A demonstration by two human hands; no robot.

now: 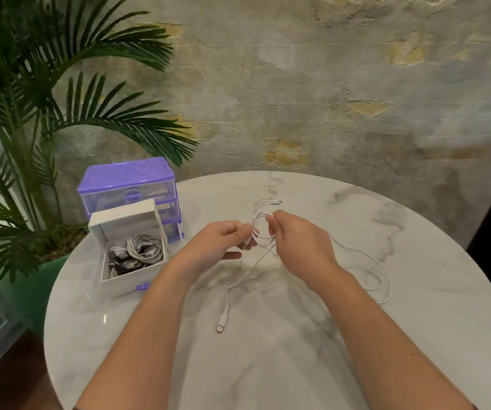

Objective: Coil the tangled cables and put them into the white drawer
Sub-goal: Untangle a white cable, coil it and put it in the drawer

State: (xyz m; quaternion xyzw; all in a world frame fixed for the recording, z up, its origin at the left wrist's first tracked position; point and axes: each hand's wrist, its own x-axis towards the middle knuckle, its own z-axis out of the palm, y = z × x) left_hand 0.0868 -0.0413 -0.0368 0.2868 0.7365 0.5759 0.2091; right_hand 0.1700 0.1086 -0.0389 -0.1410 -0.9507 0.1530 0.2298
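Note:
A white cable [365, 261] trails over the marble table [416, 291], with loose loops at the right and a USB plug [221, 324] lying near the front. Both hands hold a small coil of it [263, 224] above the table's middle. My left hand [220, 241] pinches the coil at its left side. My right hand [294, 238] pinches the cable at the coil's right side. The white drawer [133, 279] stands open at the left, holding several coiled white and dark cables [140, 251].
A purple and clear drawer unit [125, 184] stands behind the white drawer at the table's left edge. A palm plant [31, 113] in a green pot stands off the table to the left. A rough plaster wall rises behind.

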